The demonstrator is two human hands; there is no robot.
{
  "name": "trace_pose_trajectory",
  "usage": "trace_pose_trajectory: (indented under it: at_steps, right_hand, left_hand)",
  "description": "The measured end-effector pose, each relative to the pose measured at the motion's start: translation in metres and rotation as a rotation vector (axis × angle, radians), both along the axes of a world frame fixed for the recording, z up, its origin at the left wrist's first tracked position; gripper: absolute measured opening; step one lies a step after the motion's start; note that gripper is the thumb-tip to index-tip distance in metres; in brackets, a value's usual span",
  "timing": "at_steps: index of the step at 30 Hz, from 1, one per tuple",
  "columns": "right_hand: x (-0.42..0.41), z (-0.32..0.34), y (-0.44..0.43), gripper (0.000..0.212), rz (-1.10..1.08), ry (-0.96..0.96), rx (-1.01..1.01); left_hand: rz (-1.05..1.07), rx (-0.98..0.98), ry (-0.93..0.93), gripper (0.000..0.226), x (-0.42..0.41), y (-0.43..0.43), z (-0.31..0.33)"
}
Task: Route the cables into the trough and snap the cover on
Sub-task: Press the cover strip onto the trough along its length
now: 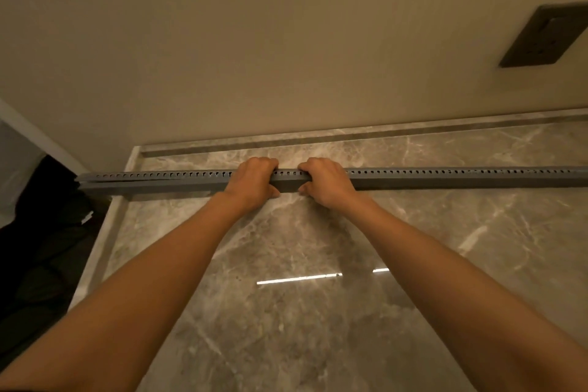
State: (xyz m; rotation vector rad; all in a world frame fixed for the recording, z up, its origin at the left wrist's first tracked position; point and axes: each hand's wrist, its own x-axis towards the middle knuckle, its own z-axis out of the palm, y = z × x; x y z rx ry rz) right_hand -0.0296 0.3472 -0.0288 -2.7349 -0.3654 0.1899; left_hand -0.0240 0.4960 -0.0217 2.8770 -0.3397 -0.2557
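A long grey slotted cable trough lies across the marble counter, running from beyond the counter's left edge out past the right side of the view. My left hand and my right hand grip it side by side near its middle, fingers curled over the far slotted wall and thumbs on the near face. A grey cover lies along the trough; at the left end it sits slightly apart from the trough. No cables show.
A beige wall rises behind the counter, with a dark socket plate at the upper right. The counter has a raised back lip. Dark fabric lies past the counter's left edge.
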Motion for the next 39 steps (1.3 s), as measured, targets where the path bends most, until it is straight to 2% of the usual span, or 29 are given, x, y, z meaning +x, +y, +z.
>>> trace_pose_trajectory:
  at_steps: [5,13,21,30,39]
  right_hand:
    - [0.002,0.006,0.006,0.027,-0.056,0.090,0.012]
    - [-0.003,0.004,0.069,0.030,-0.092,0.032,-0.016]
    - [-0.005,0.005,0.081,0.023,-0.093,0.013,-0.065]
    - [-0.007,0.012,0.088,0.025,-0.115,0.011,-0.121]
    - [-0.002,0.010,0.151,0.028,-0.017,0.033,-0.012]
  left_hand:
    - [-0.117,-0.055,0.075,0.037,0.009,0.021,0.003]
    - [-0.099,-0.090,0.002,0.034,0.011,0.084,0.001]
    - [-0.134,-0.045,-0.107,0.032,0.002,0.086,-0.002]
    - [-0.151,-0.131,-0.038,0.033,0.004,0.098,0.000]
    - [-0.049,-0.149,-0.024,0.027,0.003,0.164,0.006]
